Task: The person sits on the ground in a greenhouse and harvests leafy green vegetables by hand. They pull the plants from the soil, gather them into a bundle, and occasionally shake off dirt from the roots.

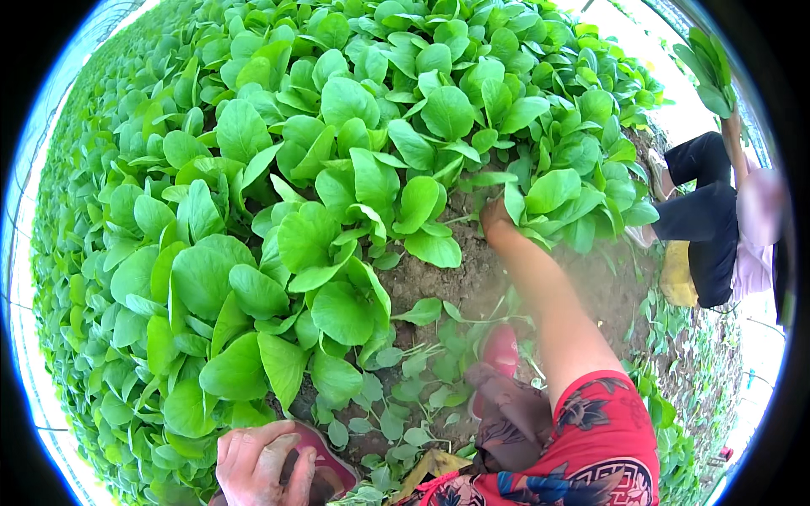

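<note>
My right hand (495, 218) reaches down to the soil at the base of a clump of leafy greens (560, 196). Leaves cover its fingers, so whether they grip a stem cannot be seen. My left hand (266, 465), soiled at the fingertips, hangs loosely curled over a pink shoe (323, 462) at the lower left. Thumb and index finger are apart there, with nothing visible between them. Broad-leaved green plants (345, 310) stand rooted between the two hands. Pulled or fallen small greens (414, 367) lie on the ground before me.
A dense bed of greens (243, 129) spreads ahead and left. Bare soil (468, 269) shows by my right wrist. My other pink shoe (500, 351) stands below that forearm. At right, another person (702, 209) sits on a yellow object (677, 275), holding up a leafy bunch (712, 69).
</note>
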### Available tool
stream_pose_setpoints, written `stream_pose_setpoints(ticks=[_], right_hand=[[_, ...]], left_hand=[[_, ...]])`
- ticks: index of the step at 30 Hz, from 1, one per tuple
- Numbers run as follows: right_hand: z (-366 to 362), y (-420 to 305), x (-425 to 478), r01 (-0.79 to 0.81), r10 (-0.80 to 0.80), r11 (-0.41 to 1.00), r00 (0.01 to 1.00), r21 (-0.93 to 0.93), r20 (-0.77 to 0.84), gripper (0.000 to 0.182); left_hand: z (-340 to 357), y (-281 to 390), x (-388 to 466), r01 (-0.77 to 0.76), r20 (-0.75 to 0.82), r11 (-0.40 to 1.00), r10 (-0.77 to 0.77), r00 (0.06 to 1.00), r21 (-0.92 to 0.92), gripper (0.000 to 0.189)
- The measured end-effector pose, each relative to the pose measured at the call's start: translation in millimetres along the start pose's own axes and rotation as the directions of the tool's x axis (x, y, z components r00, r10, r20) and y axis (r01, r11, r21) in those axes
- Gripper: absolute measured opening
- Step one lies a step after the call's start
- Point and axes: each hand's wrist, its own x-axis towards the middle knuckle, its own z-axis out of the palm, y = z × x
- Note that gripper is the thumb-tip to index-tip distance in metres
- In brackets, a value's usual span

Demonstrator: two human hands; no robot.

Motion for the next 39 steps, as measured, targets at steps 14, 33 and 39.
stream_pose_setpoints(ticks=[14, 33, 39], right_hand=[[-23.9, 50.9, -181.4, 0.208, -0.075, 0.957, 0.853, 0.204, -0.516, 0.038], [-258.5, 71.2, -460.2, 0.145, -0.13, -0.894, 0.821, 0.424, -0.556, 0.037], [-271.1, 28.6, -500.3, 0.304, -0.023, -0.807, 0.841, 0.506, -0.541, 0.039]], left_hand=[[-9.8, 10.0, -58.4, -0.116, -0.156, 0.993, 0.12, 0.98, 0.03, 0.025], [-11.6, -15.3, -69.7, -0.273, -0.361, 0.876, 0.124, 0.924, -0.397, 0.023], [-14.3, -3.4, -56.6, -0.481, -0.5, 0.749, 0.231, 0.835, -0.456, 0.033]])
